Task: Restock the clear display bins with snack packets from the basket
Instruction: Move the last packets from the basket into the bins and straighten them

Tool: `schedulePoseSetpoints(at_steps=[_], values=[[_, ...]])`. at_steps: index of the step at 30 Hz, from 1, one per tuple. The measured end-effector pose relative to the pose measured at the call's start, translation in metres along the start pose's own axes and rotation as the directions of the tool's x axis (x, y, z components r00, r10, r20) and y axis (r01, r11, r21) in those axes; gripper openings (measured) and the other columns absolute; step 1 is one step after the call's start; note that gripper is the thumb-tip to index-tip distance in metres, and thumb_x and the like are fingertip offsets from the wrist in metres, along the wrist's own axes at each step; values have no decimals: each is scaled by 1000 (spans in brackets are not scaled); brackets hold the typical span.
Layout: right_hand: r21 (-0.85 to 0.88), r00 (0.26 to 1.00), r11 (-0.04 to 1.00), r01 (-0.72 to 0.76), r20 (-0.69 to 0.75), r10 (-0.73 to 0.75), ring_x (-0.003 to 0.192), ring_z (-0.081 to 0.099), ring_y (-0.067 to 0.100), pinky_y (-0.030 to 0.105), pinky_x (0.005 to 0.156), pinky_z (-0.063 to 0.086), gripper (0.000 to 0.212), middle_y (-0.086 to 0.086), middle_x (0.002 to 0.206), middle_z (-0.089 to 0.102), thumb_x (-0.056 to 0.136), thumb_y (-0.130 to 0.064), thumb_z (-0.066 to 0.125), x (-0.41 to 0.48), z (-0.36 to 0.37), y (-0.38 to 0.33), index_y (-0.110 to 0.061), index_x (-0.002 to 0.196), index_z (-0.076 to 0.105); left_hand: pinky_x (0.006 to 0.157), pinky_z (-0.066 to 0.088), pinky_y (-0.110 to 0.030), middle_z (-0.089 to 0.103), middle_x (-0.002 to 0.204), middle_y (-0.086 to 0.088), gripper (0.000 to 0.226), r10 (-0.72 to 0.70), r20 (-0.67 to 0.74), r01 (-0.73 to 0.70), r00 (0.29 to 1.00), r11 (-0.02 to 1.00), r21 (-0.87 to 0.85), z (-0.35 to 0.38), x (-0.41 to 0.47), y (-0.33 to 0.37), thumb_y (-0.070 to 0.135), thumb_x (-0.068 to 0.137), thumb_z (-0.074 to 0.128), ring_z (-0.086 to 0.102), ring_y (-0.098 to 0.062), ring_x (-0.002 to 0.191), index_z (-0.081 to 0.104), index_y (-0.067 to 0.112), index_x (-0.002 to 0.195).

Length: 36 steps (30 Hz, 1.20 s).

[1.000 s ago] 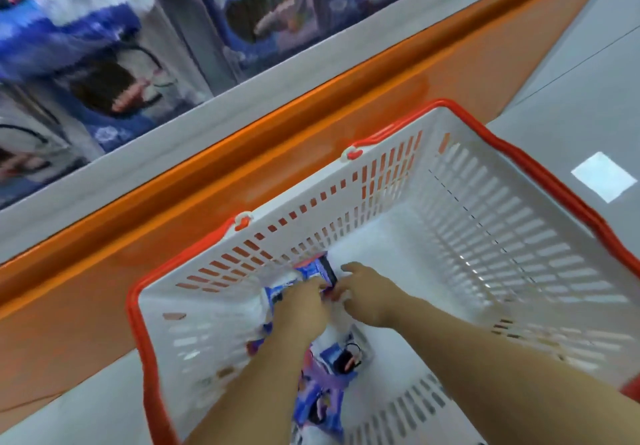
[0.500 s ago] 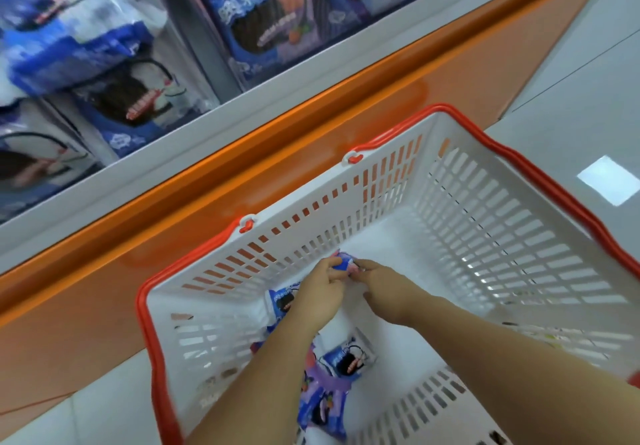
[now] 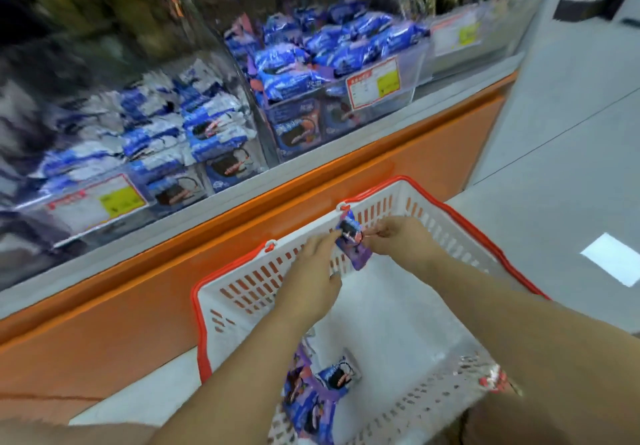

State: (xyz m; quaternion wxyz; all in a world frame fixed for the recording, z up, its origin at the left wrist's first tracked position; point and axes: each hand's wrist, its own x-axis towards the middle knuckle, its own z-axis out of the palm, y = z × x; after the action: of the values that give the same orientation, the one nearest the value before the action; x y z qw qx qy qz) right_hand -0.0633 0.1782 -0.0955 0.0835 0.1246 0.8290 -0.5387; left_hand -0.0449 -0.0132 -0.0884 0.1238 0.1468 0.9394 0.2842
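No legible text, price tags blurred

Glossy foil packet; slotted white plastic basket; clear plastic bins.

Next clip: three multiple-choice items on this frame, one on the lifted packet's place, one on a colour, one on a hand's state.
1. Where is the lifted packet?
A. inside a display bin
B. held at the far wall of the basket
C. on the floor
2. What colour is the basket rim?
A. green
B. red
C. black
3. What is the right hand doing?
A. hanging empty
B. gripping the rim
C. pinching the packet
1 B: seen against the slotted wall. 2 B: red band edges white walls. 3 C: fingertips close on its edge.
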Motion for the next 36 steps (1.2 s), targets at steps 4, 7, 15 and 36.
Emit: schedulePoseSetpoints(at_steps=[4,7,15,36], values=[[133,981,981,138,114,-154,72,63,18,35,74,55,11,13,81,70,85,0,69,-24,-41,-68,-10,88,67,113,32,-34,14,160,5,86,271,-152,-232,950,945,231,-49,-12,39,25,85,71,27,-20,142,20,28,155],[193,957,955,226,139,-255,70,63,18,31,70,53,16,13,79,67,87,2,67,-41,-65,-113,-8,95,58,114,29,-36,8,163,5,82,393,-192,-290,899,865,410,-86,-14,68,29,86,70,19,-22,145,23,30,154],[311,897,874,373,120,-426,91,69,31,43,92,54,12,19,94,73,93,-9,63,-49,-116,-191,-17,101,62,112,35,-45,51,137,4,58,552,-387,-329,739,796,507,-170,-1,131,35,86,69,39,-21,134,48,24,139],[-742,723,512,433,-54,-689,144,23,19,53,117,6,46,-5,150,40,96,-55,45,88,-119,-179,-34,136,54,88,46,-31,62,129,-8,44,40,-442,97,896,954,283,-260,212,116,31,90,68,59,-28,114,57,18,130]])
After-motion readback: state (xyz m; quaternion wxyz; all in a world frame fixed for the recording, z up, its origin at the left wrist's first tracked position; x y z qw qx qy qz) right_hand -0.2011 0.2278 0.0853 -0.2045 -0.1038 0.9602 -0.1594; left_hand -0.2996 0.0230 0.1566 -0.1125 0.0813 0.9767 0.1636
